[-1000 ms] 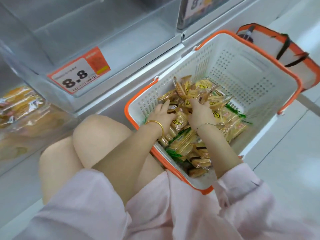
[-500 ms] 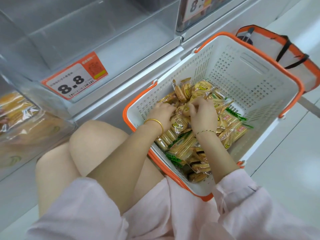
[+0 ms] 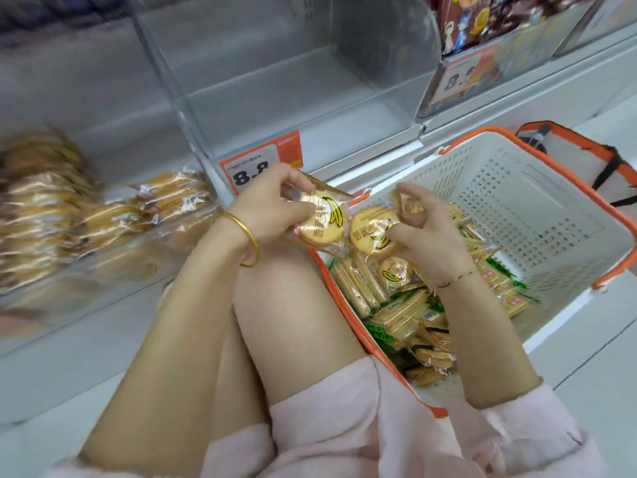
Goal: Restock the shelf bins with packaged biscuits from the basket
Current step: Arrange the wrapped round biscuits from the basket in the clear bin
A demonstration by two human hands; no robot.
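OK, grips first: left hand [image 3: 272,205] has fingers and thumb curled round one round banana-print biscuit pack [image 3: 325,219], held by its edge. Right hand [image 3: 427,236] pinches a second pack [image 3: 372,234] between thumb and forefinger. There may be another wrapper tucked under its upper fingers, but I can't confirm that through the glare. The two packs sit side by side, nearly touching, above the near-left rim of the basket [image 3: 537,208] and just past the knee [image 3: 275,288]. The rest of the stock is a loose pile [image 3: 396,305] of round and rectangular packs along the basket's near side, and the far half is bare. The clear shelf bin [image 3: 293,98] straight ahead, behind the 8.8 price tag [image 3: 262,167], looks empty. The bin to the left [image 3: 103,219] holds similar golden packs, but it's blurred. Risks, my read: the film is slick and both holds are on pack edges, so a fast swing to a bin could drop one on the floor [image 3: 586,374]. The right pinch is the weaker hold, worse if it really carries two. The basket holds mixed product, so packs go in the wrong bin if the label isn't checked. Squeezing harder to compensate could crack the biscuits.
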